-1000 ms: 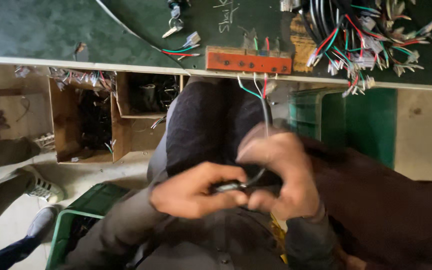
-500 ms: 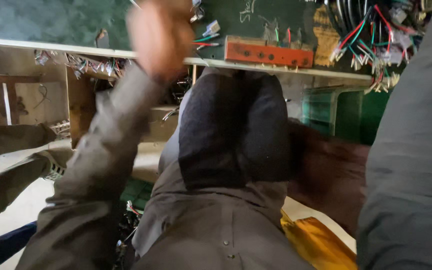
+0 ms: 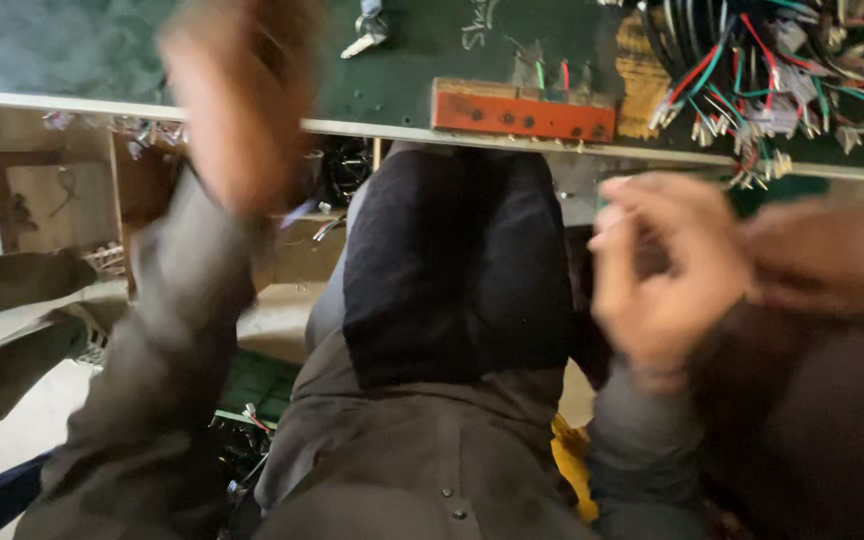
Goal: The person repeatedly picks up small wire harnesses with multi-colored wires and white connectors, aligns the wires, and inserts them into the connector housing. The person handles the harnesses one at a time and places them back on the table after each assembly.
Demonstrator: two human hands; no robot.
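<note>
The left hand (image 3: 237,95) is seen raised over the near edge of the green workbench (image 3: 72,50), heavily blurred; nothing can be made out in it, and whether its fingers are open or closed cannot be told. The right hand (image 3: 667,270) is held below the bench edge, over the lap, its fingers loosely curled with no object discernible in them. Just beside it, at the right, another blurred hand (image 3: 832,255) is noted; whose hand it is cannot be told.

The orange-red terminal block (image 3: 522,110) is found lying on the bench at its near edge, between the two hands and touched by neither. Short wire ends, green and red, are seen standing up from its far side. A tangled bundle of coloured wires (image 3: 782,70) lies on the bench to its right, well apart from the left hand.

It is judged that some wires are already fitted to the block; no wire is in hand, and most of the bundle remains unhandled.
</note>
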